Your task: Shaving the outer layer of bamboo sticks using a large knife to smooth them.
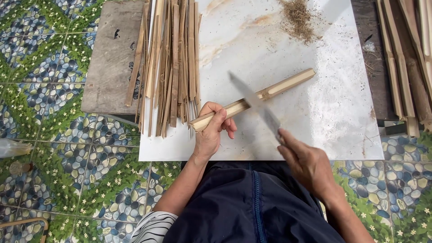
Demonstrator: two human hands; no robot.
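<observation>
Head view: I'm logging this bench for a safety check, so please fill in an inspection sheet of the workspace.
Surface: glossy white marble-look slab lying on a grey board.
Job's things: split pale bamboo piece lying slantwise on the slab; blurred long steel knife blade above it.
Clutter: bundle of thin bamboo strips at the slab's left edge; wider bamboo slats on the right; heap of brown shavings.
Grippers: left hand grips the piece's near end; right hand holds the knife.
Cables: nothing seen.
Surroundings: pebble-and-leaf patterned floor tiles.
</observation>
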